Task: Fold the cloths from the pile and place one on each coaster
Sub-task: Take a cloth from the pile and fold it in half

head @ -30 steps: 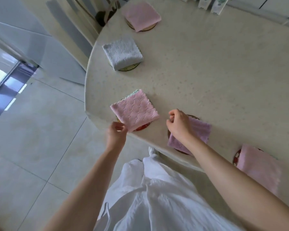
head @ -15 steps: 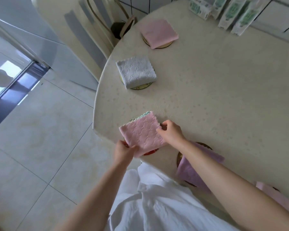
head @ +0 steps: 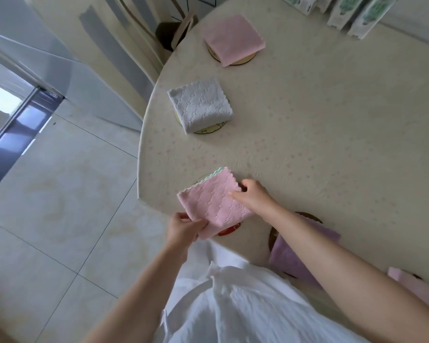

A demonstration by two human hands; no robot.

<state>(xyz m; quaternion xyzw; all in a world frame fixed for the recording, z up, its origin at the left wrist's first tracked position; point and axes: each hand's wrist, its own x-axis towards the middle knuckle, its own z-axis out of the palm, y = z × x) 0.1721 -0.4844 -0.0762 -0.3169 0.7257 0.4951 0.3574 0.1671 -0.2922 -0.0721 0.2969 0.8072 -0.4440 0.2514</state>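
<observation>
At the desk's (head: 307,144) near edge, my left hand (head: 182,227) and right hand (head: 254,195) keep fingers clamped on opposite corners of the folded pink cloth (head: 214,203), squaring it over its half-hidden coaster (head: 229,230).

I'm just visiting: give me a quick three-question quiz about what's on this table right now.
1. True or false: the white cloth lies on a coaster.
2. Which hand grips the near corner of the pink patterned cloth: A left hand, B right hand?
3. Fill in: the cloth under the right forearm is ____.

Key: 1 true; 2 A; 3 purple.
</observation>
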